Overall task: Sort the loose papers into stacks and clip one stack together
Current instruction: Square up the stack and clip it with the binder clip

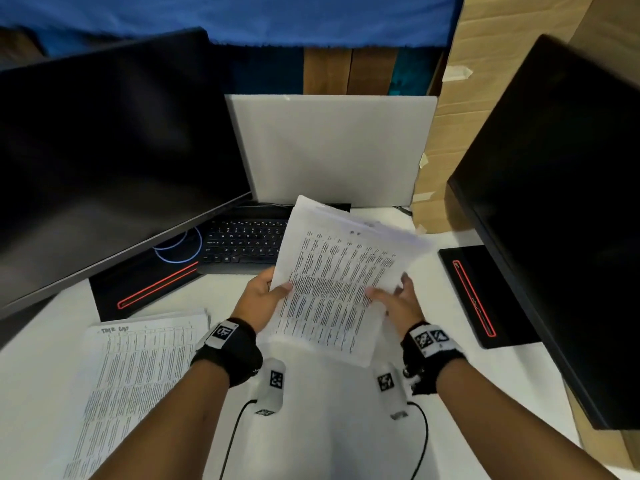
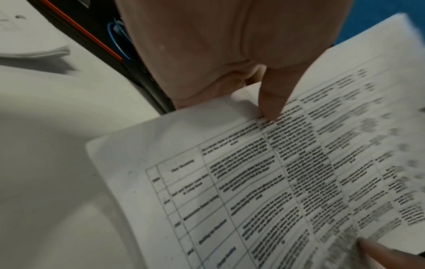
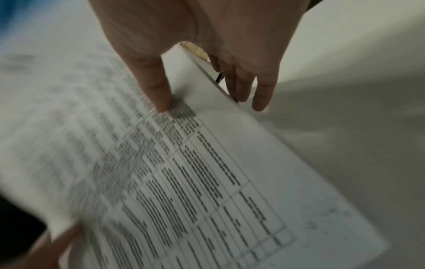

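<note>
Together both hands hold a sheaf of papers (image 1: 332, 282) tilted above the middle of the desk (image 1: 329, 427). Left hand (image 1: 261, 296) pinches the sheaf's left edge, thumb (image 2: 273, 98) on the printed table, fingers beneath. Right hand (image 1: 398, 299) takes the right edge, thumb (image 3: 158, 87) pressed on top, the other fingers (image 3: 262, 91) loosely straight behind the sheets. A second stack (image 1: 135, 386) lies flat near the desk's front-left corner. Beyond the sheaf sits a keyboard (image 1: 242, 244), with dark monitors at the left (image 1: 110, 157) and right (image 1: 561, 209) edges.
</note>
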{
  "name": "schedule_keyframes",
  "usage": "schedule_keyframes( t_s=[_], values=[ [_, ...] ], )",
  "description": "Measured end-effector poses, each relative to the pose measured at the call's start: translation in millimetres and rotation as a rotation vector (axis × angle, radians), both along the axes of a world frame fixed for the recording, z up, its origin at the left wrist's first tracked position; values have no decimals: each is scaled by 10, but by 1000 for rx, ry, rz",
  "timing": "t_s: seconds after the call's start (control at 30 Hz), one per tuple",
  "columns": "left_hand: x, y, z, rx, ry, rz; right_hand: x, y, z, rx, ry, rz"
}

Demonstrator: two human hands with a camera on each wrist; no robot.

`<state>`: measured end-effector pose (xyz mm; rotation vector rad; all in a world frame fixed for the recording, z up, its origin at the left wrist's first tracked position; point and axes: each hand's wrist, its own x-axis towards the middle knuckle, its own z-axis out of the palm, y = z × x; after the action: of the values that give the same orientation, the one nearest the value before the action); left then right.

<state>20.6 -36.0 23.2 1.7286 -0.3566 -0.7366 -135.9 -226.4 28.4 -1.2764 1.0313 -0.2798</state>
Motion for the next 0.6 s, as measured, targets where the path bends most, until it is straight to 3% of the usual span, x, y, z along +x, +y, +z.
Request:
schedule_keyframes(
  t_s=[0.13,0.23,0.4,0.6],
  values=[
    [-66,75,191,-69,-1,48,116,5,200,70,-175,-55],
    [-123,97,377,-110,-83,173,167,106,419,-57,-291,-28],
    [-262,105,673,-261,-148,319,201,320,610,-273,-312,21],
    [-602,151,696,-290,-138,382,89,629,691,-309,-266,-35]
  ],
)
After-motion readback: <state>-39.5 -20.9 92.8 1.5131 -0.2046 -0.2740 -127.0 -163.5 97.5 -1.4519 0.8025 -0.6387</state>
